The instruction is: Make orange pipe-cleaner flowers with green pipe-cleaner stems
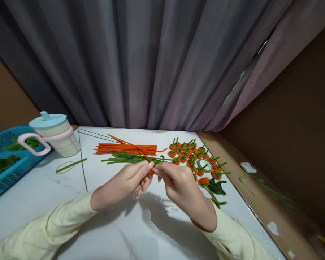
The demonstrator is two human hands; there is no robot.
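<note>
An orange pipe cleaner (pixel 147 157) runs from my fingertips up across the pile behind. My left hand (pixel 132 177) pinches it between thumb and fingers. Close beside, my right hand (pixel 180 182) is closed at the same spot, fingertips almost touching the left ones. A small orange coiled part (pixel 151 172) shows between the fingertips, mostly hidden. Behind the hands lie a bundle of orange pipe cleaners (pixel 124 148) and a bundle of green pipe cleaners (pixel 130 157). To the right sit several small orange pipe-cleaner pumpkins (pixel 183 158) with green stems.
A roll of green tape (pixel 205 165) lies among the pumpkins, near dark green leaf shapes (pixel 216 187). At left stand a lidded cup (pixel 66 144) and a blue basket (pixel 18 169) holding greenery. A green stem (pixel 77 162) crosses a thin loop. A grey curtain (pixel 141 65) hangs behind the table.
</note>
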